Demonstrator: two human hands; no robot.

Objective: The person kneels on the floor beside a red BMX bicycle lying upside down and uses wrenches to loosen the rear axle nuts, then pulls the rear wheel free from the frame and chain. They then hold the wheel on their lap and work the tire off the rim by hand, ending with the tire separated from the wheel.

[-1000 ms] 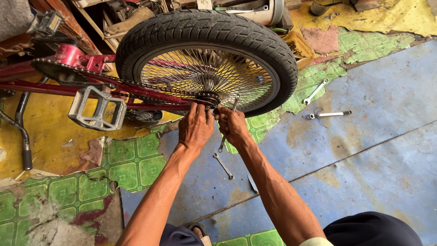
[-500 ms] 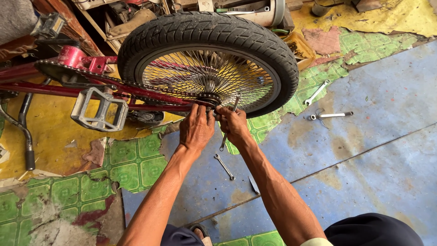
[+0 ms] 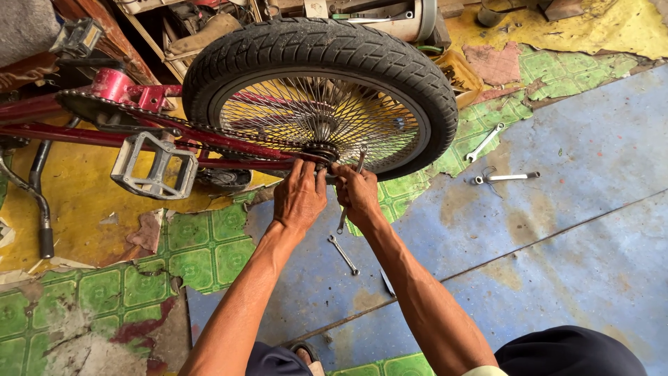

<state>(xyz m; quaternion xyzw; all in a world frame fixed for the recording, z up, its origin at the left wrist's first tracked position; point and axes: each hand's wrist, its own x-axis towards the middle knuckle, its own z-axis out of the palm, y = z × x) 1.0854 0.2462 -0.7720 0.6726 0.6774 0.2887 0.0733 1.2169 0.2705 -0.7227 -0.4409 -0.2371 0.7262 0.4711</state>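
Your two hands meet at the middle of the round black rubber bike wheel with thin shiny spokes (image 3: 320,104). The wheel lies on its side, up at twelve o'clock from your hands. The dark metal hub (image 3: 321,151) sits at the wheel's low edge, right above your fingers.

Your left hand (image 3: 299,197) is curled, with its fingertips pinching at the hub. I cannot tell what small part it holds, because the fingers hide it.

Your right hand (image 3: 356,195) is closed around a thin silver metal wrench (image 3: 360,159). The top of the wrench pokes up past your fingers, beside the hub. Its bottom end sticks out under your hand, at about seven o'clock.

The red metal bike frame (image 3: 83,132) runs off toward nine o'clock from the hub. A dark chain (image 3: 174,124) lies along it. A square grey metal pedal (image 3: 154,166) is near, at nine o'clock from your left hand.

A small silver wrench (image 3: 344,254) lies on the blue floor (image 3: 557,230) just below your hands, at six o'clock. Two more silver tools are well apart from you, at about three o'clock: a flat silver spanner (image 3: 485,142) and a long silver bar tool (image 3: 506,177).

Green patterned floor covering (image 3: 202,244) lies at eight o'clock, under your left arm.
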